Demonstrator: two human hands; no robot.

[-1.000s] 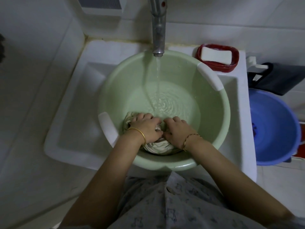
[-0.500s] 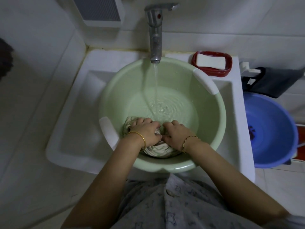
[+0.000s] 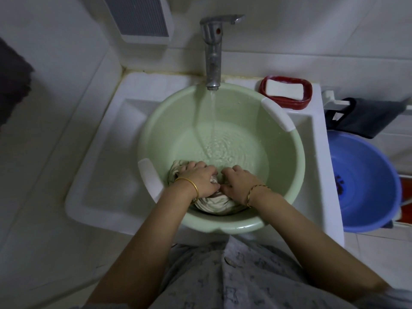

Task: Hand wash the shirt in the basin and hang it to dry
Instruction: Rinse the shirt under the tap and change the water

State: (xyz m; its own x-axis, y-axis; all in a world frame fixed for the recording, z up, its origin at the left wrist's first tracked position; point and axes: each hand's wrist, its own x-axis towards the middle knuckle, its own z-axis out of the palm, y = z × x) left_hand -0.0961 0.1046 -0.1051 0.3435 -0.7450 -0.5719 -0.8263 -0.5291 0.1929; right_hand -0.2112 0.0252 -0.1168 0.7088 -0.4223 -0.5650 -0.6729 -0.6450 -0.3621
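Note:
A pale green basin point(image 3: 287, 166) sits in a white sink point(image 3: 107, 166) under a metal tap point(image 3: 213, 52) that runs water into it. A cream shirt point(image 3: 214, 205) lies bunched against the basin's near wall. My left hand point(image 3: 198, 178) and my right hand point(image 3: 238, 185) press side by side on the wet bundle, fingers curled into the cloth. Each wrist wears a gold bangle. Much of the shirt is hidden under my hands.
A white soap bar point(image 3: 284, 89) rests in a red dish point(image 3: 298, 103) on the sink's back right corner. A blue basin point(image 3: 365, 186) stands to the right, with a dark cloth point(image 3: 370, 119) on a rail above it. Tiled walls close in at the left and back.
The view has tilted up, showing more of the tap and wall. My hands stay on the shirt, kneading it in place with small shifts of the fingers. Water keeps running.

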